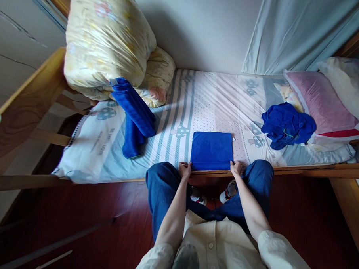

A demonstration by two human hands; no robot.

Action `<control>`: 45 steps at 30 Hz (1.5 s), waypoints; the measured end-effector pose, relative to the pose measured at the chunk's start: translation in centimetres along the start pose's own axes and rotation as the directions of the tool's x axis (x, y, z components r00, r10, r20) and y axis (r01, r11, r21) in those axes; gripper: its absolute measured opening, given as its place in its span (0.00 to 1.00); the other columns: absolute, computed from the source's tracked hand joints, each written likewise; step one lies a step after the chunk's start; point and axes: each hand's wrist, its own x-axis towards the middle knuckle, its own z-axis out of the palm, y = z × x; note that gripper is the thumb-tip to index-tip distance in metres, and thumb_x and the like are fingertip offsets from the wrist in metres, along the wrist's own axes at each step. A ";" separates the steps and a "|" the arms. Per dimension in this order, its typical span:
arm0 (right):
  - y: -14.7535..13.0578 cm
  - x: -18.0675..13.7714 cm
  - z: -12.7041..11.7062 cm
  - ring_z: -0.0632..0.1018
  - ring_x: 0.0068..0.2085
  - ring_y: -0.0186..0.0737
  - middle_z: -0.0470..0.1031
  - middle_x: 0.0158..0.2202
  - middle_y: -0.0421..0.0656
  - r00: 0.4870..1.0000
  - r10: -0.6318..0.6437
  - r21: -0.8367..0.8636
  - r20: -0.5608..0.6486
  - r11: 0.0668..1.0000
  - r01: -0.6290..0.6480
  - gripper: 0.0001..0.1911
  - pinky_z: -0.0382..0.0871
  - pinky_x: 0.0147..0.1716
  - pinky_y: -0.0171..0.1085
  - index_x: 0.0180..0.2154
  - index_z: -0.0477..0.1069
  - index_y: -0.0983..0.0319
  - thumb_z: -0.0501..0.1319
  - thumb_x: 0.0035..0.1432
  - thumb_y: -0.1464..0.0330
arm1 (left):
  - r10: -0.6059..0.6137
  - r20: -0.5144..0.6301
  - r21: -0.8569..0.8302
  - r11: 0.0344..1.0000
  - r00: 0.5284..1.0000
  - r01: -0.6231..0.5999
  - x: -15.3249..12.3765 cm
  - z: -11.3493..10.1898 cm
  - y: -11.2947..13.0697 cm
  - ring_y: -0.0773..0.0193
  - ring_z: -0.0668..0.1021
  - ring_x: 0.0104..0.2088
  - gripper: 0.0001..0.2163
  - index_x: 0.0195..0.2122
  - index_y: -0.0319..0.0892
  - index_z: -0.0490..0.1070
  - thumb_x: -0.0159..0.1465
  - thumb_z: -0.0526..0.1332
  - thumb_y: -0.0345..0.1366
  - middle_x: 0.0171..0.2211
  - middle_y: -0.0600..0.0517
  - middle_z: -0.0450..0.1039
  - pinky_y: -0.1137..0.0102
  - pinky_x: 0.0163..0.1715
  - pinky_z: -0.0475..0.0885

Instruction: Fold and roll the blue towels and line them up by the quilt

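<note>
Hands [185, 169] [236, 167] pinch flat cloth [212, 148] edge; (sheet [212, 100] spreads beyond)

We see a bright blue cloth [212, 149], flat and almost square. It lies on the bed [212, 100], about halfway along, right by the front edge. We see a line across it near that edge, and a tiny white tag [234, 139] on its right side.

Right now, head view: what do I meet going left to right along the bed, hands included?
Wooden bed end → folded blue cloths → left hand → flat blue cloth → right hand → crumpled blue heap.
</note>
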 end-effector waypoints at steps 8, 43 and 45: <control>-0.9 -0.5 -2.9 0.80 0.44 0.48 0.82 0.40 0.52 0.989 -0.135 0.007 -0.063 0.991 0.136 0.11 0.71 0.47 0.41 0.40 0.76 0.63 0.58 0.64 0.64 | 0.260 -0.068 -0.041 0.964 0.963 -0.263 -1.1 -2.2 0.8 0.54 0.78 0.52 0.09 0.44 0.43 0.71 0.64 0.60 0.36 0.47 0.44 0.76 0.59 0.57 0.71; -2.7 -2.1 -4.7 0.80 0.58 0.49 0.80 0.56 0.47 0.659 -0.570 -0.223 0.492 0.649 0.728 0.31 0.70 0.62 0.45 0.56 0.78 0.55 0.58 0.57 0.86 | 0.583 0.654 0.326 0.357 0.482 -0.875 -0.6 -2.1 0.5 0.55 0.71 0.66 0.30 0.65 0.42 0.68 0.62 0.53 0.18 0.66 0.41 0.67 0.63 0.63 0.68; -2.8 -2.0 -5.3 0.82 0.55 0.49 0.82 0.53 0.46 0.682 -0.522 -0.224 0.513 0.685 0.693 0.32 0.73 0.59 0.42 0.56 0.79 0.54 0.60 0.55 0.86 | 0.542 0.678 0.321 0.389 0.497 -0.863 -0.9 -2.6 0.8 0.54 0.73 0.64 0.32 0.65 0.44 0.69 0.60 0.54 0.17 0.66 0.43 0.68 0.64 0.62 0.70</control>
